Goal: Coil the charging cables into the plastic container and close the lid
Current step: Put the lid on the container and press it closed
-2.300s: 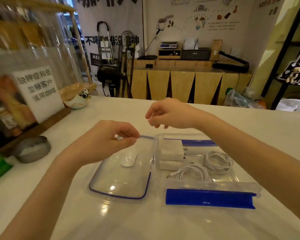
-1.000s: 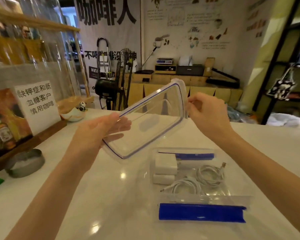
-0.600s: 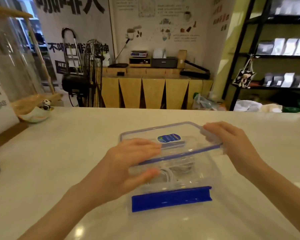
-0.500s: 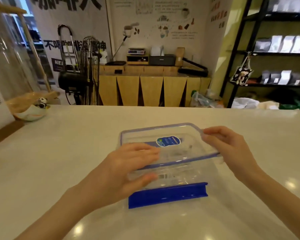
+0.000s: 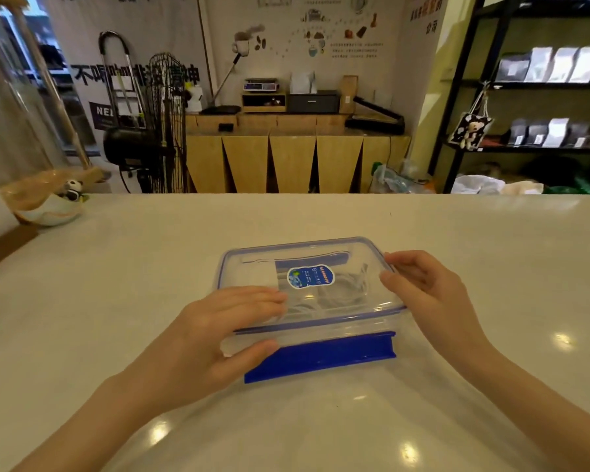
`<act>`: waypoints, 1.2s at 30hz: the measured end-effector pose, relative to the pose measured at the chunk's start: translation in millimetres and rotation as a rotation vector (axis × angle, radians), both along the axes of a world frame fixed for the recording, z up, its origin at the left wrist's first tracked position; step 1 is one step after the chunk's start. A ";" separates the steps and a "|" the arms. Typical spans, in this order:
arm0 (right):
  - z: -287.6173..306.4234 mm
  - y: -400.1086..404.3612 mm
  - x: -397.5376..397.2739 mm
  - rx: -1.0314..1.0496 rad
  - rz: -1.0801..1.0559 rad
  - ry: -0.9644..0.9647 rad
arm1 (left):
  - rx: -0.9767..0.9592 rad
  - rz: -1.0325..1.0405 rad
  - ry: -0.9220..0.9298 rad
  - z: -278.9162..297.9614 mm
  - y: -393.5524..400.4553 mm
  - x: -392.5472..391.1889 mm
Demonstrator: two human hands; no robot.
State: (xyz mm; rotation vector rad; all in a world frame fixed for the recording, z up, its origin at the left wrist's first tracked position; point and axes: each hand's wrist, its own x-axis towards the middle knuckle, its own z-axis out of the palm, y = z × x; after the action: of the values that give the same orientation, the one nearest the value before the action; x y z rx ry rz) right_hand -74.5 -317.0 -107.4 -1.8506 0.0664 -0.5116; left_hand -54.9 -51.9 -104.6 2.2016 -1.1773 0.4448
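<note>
Blue latch flap [image 5: 321,357], nearest, lies unfolded on the white counter [image 5: 116,284]. Left hand [image 5: 215,338] spreads flat on the clear lid [image 5: 321,253], thumb under the container [image 5: 321,330] rim; right hand [image 5: 423,294] pinches the lid's right edge. White cables [image 5: 338,291] sit coiled inside. Probably light, stiff, slick plastic; best gripped at the rims.

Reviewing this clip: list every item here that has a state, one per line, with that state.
lid: resting on the container, slightly askew.
container: covered, not latched.
near blue latch: folded down, open.
charging cables: coiled inside.
left hand: pressing the lid's left end, thumb on the near wall.
right hand: touching the lid's right edge.
</note>
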 end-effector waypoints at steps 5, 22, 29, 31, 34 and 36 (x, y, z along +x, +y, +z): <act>0.1 2.4 -0.6 0.013 0.013 0.009 | 0.077 0.031 -0.076 -3.7 -2.9 1.7; -9.7 12.9 -22.6 -1.260 0.329 -0.384 | 0.280 0.192 -0.440 -17.6 -4.9 -7.0; 0.4 9.1 -22.8 -1.073 0.434 -0.292 | 0.182 0.119 -0.273 -12.3 0.8 -7.1; 0.9 8.8 -21.2 -1.065 0.432 -0.310 | 0.165 0.125 -0.272 -11.4 0.8 -5.3; 0.1 8.1 -19.5 -1.047 0.431 -0.315 | 0.136 0.117 -0.238 -14.1 0.5 -5.2; -1.1 8.3 -19.4 -1.004 0.440 -0.320 | 0.108 0.116 -0.214 -14.8 0.2 -5.8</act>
State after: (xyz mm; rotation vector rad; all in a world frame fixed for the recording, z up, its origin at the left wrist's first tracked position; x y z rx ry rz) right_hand -94.0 -308.7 -108.5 -2.6024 -0.9473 -0.5639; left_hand -60.7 -51.8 -119.4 2.3699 -1.2118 0.6951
